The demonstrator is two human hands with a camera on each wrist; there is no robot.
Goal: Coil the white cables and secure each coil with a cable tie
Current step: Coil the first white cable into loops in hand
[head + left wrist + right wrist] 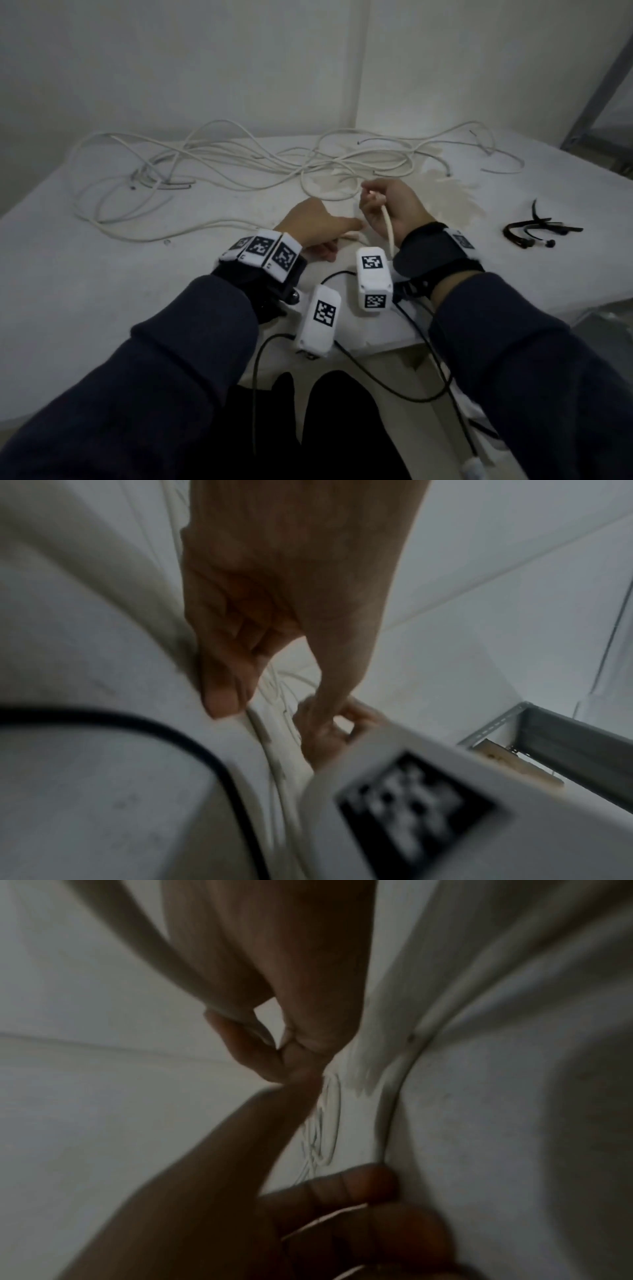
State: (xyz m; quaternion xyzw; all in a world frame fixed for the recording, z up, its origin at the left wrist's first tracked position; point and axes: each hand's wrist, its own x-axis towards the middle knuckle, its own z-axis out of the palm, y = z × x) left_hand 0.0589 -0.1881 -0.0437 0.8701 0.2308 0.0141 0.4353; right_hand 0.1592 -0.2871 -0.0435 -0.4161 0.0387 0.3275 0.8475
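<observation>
The right hand (pixel 390 209) pinched one white cable (pixel 388 228) near its end, evidently to start a coil; the left hand (pixel 317 226) lay slack-fingered on the desk (pixel 102 274) (steadying the run, apparently).

Cables (pixel 239 164) sprawl across the table's (pixel 85 274) back; cable ties (pixel 534 229) lie right.

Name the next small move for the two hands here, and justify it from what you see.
Probably the left hand should slide along the white cable and bring up a first loop: the right hand already pinches its end, while the remaining cable lies uncoiled and the cable ties untouched.
</observation>
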